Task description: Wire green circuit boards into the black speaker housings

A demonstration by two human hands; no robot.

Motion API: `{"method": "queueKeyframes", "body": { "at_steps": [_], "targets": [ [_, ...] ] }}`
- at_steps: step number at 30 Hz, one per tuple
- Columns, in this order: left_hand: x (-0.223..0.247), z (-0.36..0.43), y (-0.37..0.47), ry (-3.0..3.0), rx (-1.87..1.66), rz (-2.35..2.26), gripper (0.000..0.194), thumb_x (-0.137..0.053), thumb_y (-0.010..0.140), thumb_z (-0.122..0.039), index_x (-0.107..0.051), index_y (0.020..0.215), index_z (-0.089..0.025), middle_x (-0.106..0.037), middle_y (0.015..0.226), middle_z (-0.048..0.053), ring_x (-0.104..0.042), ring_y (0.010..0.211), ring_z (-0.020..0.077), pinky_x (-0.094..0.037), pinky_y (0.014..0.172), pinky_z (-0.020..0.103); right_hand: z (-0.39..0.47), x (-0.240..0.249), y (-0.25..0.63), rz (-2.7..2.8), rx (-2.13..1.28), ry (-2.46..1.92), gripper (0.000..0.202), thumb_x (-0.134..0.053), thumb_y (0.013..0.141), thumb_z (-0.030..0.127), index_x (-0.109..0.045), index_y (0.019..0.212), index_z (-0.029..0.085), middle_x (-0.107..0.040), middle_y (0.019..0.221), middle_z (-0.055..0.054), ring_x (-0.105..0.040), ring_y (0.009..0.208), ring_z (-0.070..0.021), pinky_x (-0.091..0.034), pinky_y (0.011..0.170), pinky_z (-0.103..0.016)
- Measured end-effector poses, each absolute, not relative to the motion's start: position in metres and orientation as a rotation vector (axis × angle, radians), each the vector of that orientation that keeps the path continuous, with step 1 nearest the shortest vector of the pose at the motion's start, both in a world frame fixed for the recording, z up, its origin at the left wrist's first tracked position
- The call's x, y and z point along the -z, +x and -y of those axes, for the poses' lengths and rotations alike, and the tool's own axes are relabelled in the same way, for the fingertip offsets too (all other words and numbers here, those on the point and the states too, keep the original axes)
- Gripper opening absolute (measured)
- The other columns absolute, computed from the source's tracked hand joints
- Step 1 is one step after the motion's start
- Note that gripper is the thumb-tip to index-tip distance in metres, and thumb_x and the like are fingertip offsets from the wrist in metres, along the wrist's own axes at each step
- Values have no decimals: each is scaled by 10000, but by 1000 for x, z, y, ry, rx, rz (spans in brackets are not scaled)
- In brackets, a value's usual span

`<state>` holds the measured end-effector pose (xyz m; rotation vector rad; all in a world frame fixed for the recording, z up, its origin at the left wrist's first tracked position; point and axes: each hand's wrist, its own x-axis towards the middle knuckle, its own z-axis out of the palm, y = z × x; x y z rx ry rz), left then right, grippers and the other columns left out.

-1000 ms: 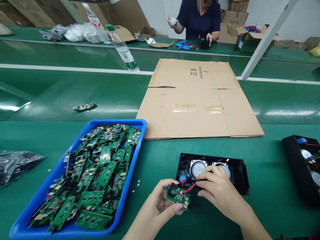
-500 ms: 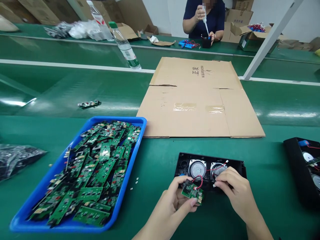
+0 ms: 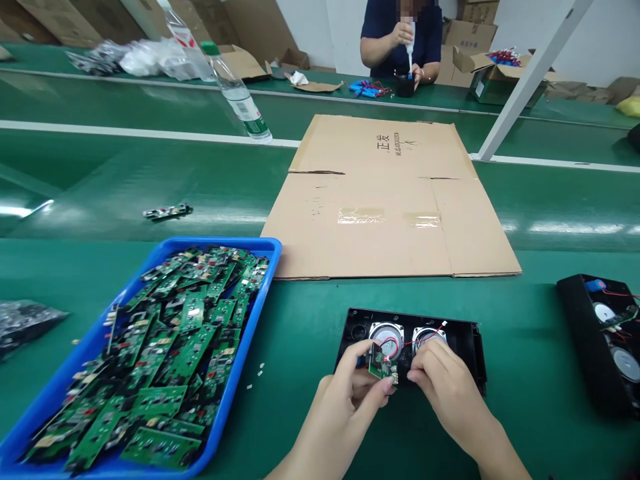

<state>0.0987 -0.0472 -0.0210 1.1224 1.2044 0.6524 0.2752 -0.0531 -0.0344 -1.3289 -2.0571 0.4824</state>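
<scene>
Between the thumb and fingers of my left hand [image 3: 353, 390] is a small green circuit board [image 3: 383, 365] with red wires attached. My right hand [image 3: 443, 377] is just to its right, thumb and index finger pinched together; what they hold, if anything, is too small to make out. Behind both hands lies an open black speaker housing [image 3: 463, 333] with two round speakers [image 3: 387, 335]. A thin wire with a white connector [image 3: 444, 324] rises above the right speaker, near my right fingers.
A blue tray [image 3: 250, 353] full of green circuit boards stands on the left. Flattened cardboard [image 3: 390, 247] lies ahead. Another black housing [image 3: 580, 333] is at the right edge. Across the bench, a person [image 3: 400, 40] holds a white tool over a black part.
My right hand has moved closer to the circuit board, which is now tilted more steeply in my left hand. The whole view has shifted slightly. The person's white tool is more upright.
</scene>
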Motion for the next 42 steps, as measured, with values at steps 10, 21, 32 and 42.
{"method": "queueKeyframes", "body": {
  "at_steps": [10, 21, 32, 42],
  "targets": [
    [15, 39, 106, 998, -633, -1174, 395, -575, 788, -335, -416, 1114, -178, -733, 681, 20, -714, 704, 224, -597, 679, 339, 54, 42, 267, 2037, -456, -1236, 262, -350, 995, 266, -428, 763, 175, -507, 697, 0, -425, 636, -112, -351, 563, -227],
    [18, 35, 111, 1038, -649, -1127, 378, -532, 810, -289, -466, 1162, -166, -663, 615, -29, -679, 656, 193, -591, 692, 341, 54, 35, 270, 2027, -500, -1207, 241, -381, 981, 242, -482, 775, 169, -530, 696, -16, -467, 634, -116, -401, 558, -228],
    [17, 40, 102, 1720, -801, -1036, 345, -410, 895, -120, -471, 1171, -317, -702, 904, -41, -680, 714, 117, -507, 621, 153, 53, 32, 274, 1963, -822, -1367, 232, -391, 971, 366, -540, 1067, 215, -587, 725, 4, -536, 614, -125, -447, 522, -223],
    [24, 41, 101, 1650, -844, -1041, 293, -427, 899, -135, -484, 1127, -311, -699, 849, -55, -678, 646, 90, -530, 605, 133, 53, 33, 265, 2017, -711, -1383, 261, -327, 987, 326, -538, 907, 194, -586, 721, -14, -517, 642, -155, -435, 546, -261]
  ]
}}
